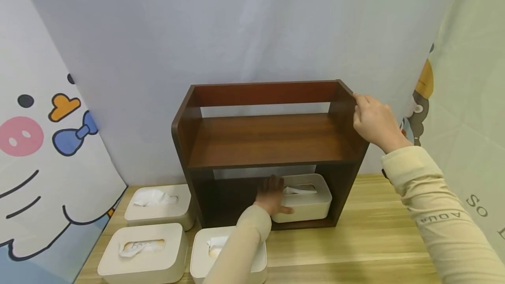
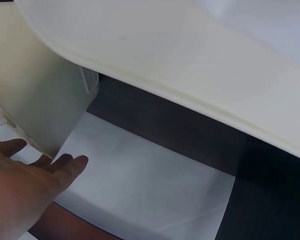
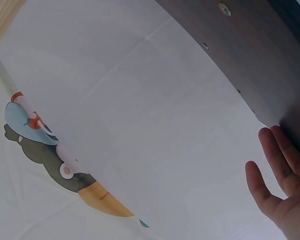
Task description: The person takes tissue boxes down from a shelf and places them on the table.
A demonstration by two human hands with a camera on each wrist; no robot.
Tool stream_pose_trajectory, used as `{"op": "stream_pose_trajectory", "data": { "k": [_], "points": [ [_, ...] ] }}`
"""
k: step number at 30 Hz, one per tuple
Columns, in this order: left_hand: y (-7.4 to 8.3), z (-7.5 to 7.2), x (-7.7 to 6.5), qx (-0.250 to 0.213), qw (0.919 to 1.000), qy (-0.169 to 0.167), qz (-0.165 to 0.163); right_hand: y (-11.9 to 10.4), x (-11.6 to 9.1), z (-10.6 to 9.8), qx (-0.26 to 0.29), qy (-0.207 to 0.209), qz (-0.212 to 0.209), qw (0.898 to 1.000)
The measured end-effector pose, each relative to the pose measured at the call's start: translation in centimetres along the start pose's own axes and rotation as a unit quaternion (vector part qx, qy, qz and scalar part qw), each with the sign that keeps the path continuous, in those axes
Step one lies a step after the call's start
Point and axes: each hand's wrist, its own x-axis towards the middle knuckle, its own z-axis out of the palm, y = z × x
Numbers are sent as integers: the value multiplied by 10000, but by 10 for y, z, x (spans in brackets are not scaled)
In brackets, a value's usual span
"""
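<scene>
Head view: a white tissue box (image 1: 305, 203) sits in the lower bay of the brown shelf (image 1: 268, 139), toward 3 o'clock inside it. The left hand (image 1: 272, 198) lies against the box's 9 o'clock side, fingers fairly straight, seemingly pushing it. The right hand (image 1: 372, 122) rests flat-fingered on the shelf's upper right panel, probably steadying it. Three more tissue boxes (image 1: 159, 205) wait at 8 o'clock; one is partly hidden by the sleeve.

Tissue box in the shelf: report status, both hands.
Left hand flat against tissue box inside shelf's lower bay. Right hand open, resting on shelf's top right corner. Three more boxes on table, left, outside the shelf.
</scene>
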Motion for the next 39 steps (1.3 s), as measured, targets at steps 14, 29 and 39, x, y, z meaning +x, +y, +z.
{"op": "stream_pose_trajectory", "data": {
  "k": [14,29,39],
  "points": [
    [-6,5,2,-313,9992,-253,-53,-1,1,-4,60,-203,80,9997],
    [16,3,5,227,9991,-287,198,0,0,-3,41,-58,66,10000],
    [20,9,5,610,9981,106,-52,-2,1,0,78,-25,48,10000]
  ]
}}
